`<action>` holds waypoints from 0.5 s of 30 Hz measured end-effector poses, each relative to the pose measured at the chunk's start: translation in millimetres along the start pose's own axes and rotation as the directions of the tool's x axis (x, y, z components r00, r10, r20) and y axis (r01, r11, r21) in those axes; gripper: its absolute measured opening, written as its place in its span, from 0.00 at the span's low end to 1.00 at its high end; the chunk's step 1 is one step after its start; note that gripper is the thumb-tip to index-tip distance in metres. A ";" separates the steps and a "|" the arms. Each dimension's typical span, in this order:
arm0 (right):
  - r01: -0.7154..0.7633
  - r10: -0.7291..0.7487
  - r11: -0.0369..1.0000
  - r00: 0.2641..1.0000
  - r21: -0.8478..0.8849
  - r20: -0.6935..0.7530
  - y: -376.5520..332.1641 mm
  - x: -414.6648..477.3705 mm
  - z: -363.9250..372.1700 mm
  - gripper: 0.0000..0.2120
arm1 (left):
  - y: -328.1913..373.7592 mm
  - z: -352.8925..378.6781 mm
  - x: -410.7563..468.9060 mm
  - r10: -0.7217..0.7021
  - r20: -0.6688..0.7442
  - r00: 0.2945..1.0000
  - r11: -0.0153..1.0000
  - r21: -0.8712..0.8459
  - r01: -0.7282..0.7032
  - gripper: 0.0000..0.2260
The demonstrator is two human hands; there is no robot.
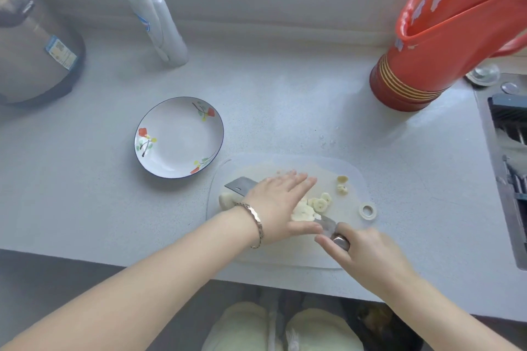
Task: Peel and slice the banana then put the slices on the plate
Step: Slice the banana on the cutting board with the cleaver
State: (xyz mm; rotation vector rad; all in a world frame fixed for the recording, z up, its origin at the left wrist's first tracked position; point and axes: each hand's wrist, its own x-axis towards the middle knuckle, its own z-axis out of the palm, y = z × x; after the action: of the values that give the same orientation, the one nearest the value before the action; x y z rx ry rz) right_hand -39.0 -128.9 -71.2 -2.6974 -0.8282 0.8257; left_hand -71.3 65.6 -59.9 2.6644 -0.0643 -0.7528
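Note:
On the translucent cutting board (350, 239) lie several pale banana slices (320, 202), with two more (342, 185) further right. My left hand (281, 199), fingers straight, lies flat over the slices and the cleaver (238, 186). The blade's tip shows to the left of that hand. An uncut banana end (226, 199) pokes out below the blade. My right hand (362, 251) grips the cleaver's handle at the board's near side. The flowered white plate (178, 138) sits to the board's upper left and holds nothing.
A red thermos (427, 57) under a red bag stands at the back right. A sink with a rack (510, 145) is at the far right. A dispenser bottle (159, 23) and a steel pot (31, 57) stand at the back left.

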 end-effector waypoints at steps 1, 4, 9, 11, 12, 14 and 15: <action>0.019 -0.020 0.999 1.000 -0.031 -0.016 2.3 0.6 1.1 0.26 | -0.6 0.5 3.3 -0.014 0.038 0.999 0.998 -0.060 0.016 0.38; 0.084 -0.095 0.990 0.991 -0.113 -0.099 7.1 1.6 5.6 0.31 | -4.8 3.7 13.1 -0.017 0.078 0.997 0.996 -0.081 0.023 0.40; 0.156 -0.207 0.965 0.946 -0.210 -0.249 20.1 7.2 17.6 0.40 | -6.5 8.3 28.5 -0.040 0.193 0.980 0.995 -0.079 0.056 0.41; 0.146 -0.205 0.965 0.938 -0.217 -0.278 22.9 7.8 14.9 0.37 | -5.7 7.4 32.7 -0.047 0.204 0.978 0.994 -0.089 0.066 0.42; 0.151 -0.215 0.962 0.932 -0.228 -0.292 24.9 8.4 15.1 0.36 | -5.2 6.8 35.4 -0.050 0.203 0.978 0.994 -0.088 0.069 0.42; 0.179 -0.247 0.955 0.921 -0.235 -0.300 27.3 7.8 16.2 0.37 | -4.7 7.3 41.1 -0.051 0.196 0.979 0.996 -0.063 0.065 0.41; 0.188 -0.256 0.953 0.919 -0.236 -0.300 27.6 7.3 17.0 0.36 | -5.0 8.2 43.9 -0.051 0.195 0.980 0.997 -0.048 0.062 0.41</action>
State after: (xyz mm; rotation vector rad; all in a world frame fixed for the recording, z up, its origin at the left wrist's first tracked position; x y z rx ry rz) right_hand -31.1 -147.0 -97.9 -2.7281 -1.1610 0.2411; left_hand -38.1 61.2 -90.0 2.5446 -0.0185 -1.0158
